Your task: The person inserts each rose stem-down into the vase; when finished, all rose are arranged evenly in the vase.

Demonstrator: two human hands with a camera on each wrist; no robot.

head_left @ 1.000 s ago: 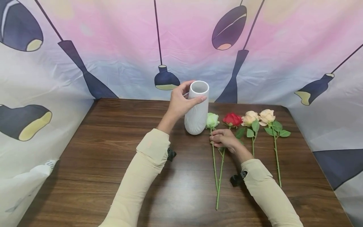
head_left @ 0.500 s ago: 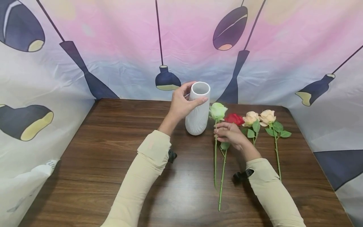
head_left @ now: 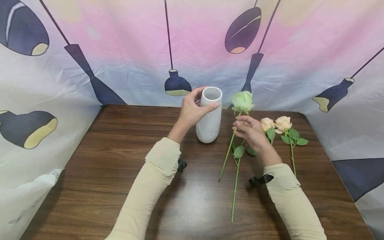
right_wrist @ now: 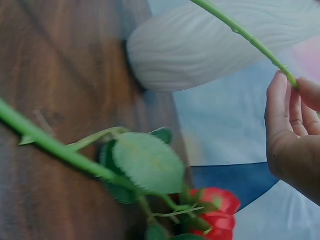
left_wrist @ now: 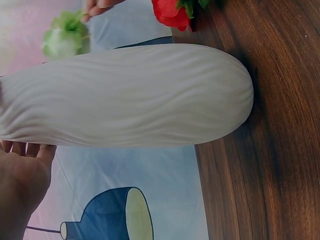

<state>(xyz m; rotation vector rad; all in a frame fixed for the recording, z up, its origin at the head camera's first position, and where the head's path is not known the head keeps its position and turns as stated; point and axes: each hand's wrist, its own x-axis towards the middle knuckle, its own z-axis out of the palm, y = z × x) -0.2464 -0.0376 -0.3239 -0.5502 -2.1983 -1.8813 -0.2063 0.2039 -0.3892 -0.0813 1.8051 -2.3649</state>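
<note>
My left hand [head_left: 193, 108] grips the upper part of a white vase [head_left: 208, 125], thumb across its front; the vase stands upright with its mouth uncovered. In the left wrist view, its wavy ribbed side [left_wrist: 130, 95] fills the middle. My right hand [head_left: 250, 133] pinches the stem of a pale green rose [head_left: 242, 101] just below the bloom. That rose is raised off the table to the right of the vase, its stem slanting down to the left. Beneath the right hand lies a red rose [right_wrist: 217, 212], whose bloom the hand hides in the head view.
Two peach roses [head_left: 283, 123] lie at the right of the brown wooden table [head_left: 120, 166]. The red rose's stem [head_left: 235, 196] runs toward the front. A printed cloth [head_left: 132, 50] hangs behind the table and along its sides.
My right hand has lifted the green rose off the table, moving it up and to the right. Its stem end has swung left. My left hand stays on the vase.
</note>
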